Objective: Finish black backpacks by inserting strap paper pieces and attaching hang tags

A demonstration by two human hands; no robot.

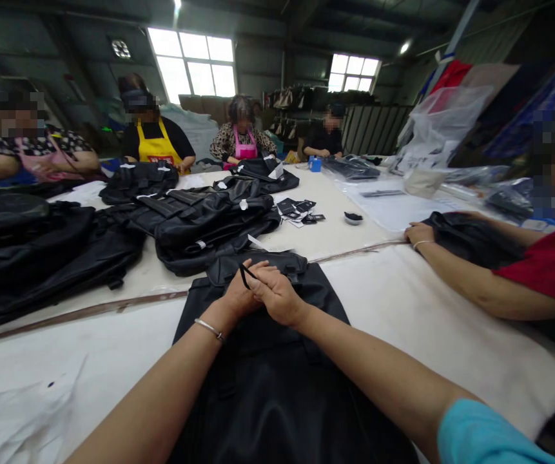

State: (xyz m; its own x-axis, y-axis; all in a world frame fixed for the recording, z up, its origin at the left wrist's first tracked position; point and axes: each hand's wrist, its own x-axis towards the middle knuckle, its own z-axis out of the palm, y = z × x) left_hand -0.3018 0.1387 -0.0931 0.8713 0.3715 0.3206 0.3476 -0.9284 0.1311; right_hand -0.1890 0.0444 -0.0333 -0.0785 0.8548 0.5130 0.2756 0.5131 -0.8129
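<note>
Nearest the camera, a black bag [258,412] lies on the white table [378,316], directly beneath the person's forearms. Over its far end, the two hands meet. The right hand [282,298] has its fingers curled together, pinching a thin black cord [245,277] that stands out in a small loop. The left hand [239,295] lies against it, partly covered, so whether its fingers also grip the cord cannot be told. A bracelet [209,329] circles the left wrist; a teal sleeve [480,432] covers the right upper arm.

Beyond the bag, more black bags [214,222] are heaped, with loose tags [299,209] just beside them and a small dish [353,220] farther right. On the right, a co-worker in a red sleeve [548,267] handles dark material [473,238]. Across the table are four more people, one in a yellow apron [157,143].
</note>
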